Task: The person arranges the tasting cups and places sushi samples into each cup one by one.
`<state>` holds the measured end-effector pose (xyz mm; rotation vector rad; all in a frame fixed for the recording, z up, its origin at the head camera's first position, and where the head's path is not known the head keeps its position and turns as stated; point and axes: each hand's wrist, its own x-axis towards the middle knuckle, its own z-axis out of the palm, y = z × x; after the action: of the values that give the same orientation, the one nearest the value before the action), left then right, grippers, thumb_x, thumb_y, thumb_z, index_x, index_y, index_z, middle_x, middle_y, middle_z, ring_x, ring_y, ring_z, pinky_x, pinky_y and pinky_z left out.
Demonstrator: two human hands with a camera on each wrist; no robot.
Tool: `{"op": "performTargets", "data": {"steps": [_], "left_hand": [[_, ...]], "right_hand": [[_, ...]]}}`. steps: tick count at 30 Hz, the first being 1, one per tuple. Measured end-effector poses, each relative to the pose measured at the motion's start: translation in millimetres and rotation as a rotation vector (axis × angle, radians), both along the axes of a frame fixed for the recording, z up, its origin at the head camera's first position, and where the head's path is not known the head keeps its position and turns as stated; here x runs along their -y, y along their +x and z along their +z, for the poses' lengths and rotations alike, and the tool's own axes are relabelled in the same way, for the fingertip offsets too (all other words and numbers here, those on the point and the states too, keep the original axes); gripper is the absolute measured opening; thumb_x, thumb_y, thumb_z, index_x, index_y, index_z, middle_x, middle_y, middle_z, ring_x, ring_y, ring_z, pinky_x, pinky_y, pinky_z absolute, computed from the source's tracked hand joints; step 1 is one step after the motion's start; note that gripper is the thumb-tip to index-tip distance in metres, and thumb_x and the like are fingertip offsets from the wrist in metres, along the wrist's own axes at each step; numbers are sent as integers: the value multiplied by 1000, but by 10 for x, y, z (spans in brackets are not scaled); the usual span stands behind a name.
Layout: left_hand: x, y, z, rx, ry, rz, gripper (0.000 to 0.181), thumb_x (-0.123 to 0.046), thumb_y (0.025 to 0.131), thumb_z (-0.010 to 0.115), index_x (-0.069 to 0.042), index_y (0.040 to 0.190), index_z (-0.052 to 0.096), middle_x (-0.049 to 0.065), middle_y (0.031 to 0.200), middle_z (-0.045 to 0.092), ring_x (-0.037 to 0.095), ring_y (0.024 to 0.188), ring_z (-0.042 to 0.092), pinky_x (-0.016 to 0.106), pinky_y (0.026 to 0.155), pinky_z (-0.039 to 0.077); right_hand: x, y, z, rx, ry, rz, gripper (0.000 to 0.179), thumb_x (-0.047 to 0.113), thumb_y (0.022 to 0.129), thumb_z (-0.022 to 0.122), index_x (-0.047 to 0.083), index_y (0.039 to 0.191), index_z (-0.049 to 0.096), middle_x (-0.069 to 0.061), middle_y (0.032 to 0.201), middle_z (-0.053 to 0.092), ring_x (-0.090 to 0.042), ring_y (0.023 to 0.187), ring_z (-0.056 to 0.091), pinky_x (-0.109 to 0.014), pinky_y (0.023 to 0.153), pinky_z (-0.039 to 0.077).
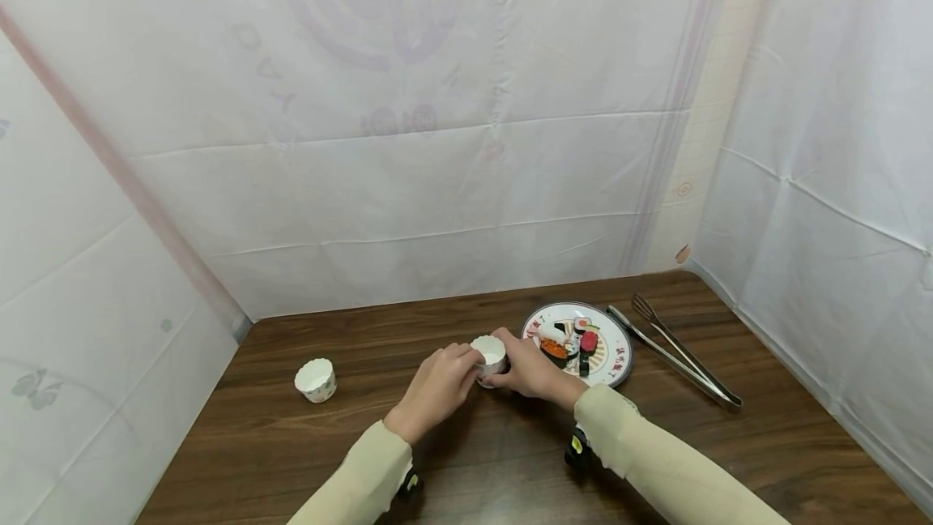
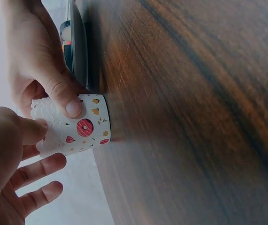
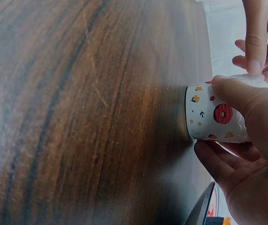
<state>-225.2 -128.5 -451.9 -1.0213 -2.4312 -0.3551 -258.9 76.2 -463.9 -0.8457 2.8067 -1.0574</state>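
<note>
A stack of white paper baking cups [image 1: 489, 349] with scalloped rims stands near the middle of the dark wooden table. Its side carries a printed pink doughnut and small yellow and red motifs, seen in both wrist views. My right hand [image 1: 530, 369] grips the stack from the right, thumb [image 2: 72, 107] on its near side and the other fingers [image 3: 213, 161] around the far side. From the left, my left hand [image 1: 440, 386] pinches the rim between thumb and index finger, while its other fingers spread loosely. Several layered rims show in the left wrist view.
One more paper baking cup [image 1: 317, 381] stands alone on the left side of the table. To the right lies a round plate [image 1: 618, 347] holding several sushi pieces [image 1: 589, 340]. Metal tongs [image 1: 729, 400] lie beyond it. White sheeting [image 1: 437, 209] hangs behind and on both sides.
</note>
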Motion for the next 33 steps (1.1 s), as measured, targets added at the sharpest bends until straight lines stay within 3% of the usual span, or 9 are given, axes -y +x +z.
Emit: {"op": "performTargets", "data": {"steps": [10, 21, 28, 33], "left_hand": [[-19, -22, -4, -28, -1, -3, 10, -7, 90, 79, -12, 94, 71, -1, 93, 71, 14, 79, 63, 33, 66, 53], [-29, -19, 24, -16, -18, -4, 6, -6, 92, 76, -10, 92, 71, -1, 90, 69, 16, 78, 63, 35, 67, 53], [-16, -25, 68, -18, -27, -26, 5, -4, 92, 74, -8, 92, 71, 1, 87, 68, 18, 78, 63, 37, 69, 54], [-12, -29, 111, 6, -12, -29, 5, -4, 93, 75, -7, 91, 70, 1, 87, 67, 16, 78, 62, 35, 70, 55]], "right_hand": [[-2, -5, -11, -6, 7, 2, 56, 27, 91, 82, 7, 134, 52, -12, 122, 66, -22, 103, 68, -40, 86, 56], [2, -15, -21, -38, 7, -16, 55, 28, 88, 84, 7, 129, 54, -10, 116, 68, -22, 99, 66, -41, 84, 55], [0, 0, -21, -11, -6, -36, 74, 30, 88, 85, 2, 142, 44, -17, 116, 68, -24, 97, 67, -43, 83, 55], [-5, 9, -28, -11, -39, -37, 76, 30, 87, 86, 3, 143, 43, -18, 120, 67, -24, 99, 67, -42, 85, 56]]}}
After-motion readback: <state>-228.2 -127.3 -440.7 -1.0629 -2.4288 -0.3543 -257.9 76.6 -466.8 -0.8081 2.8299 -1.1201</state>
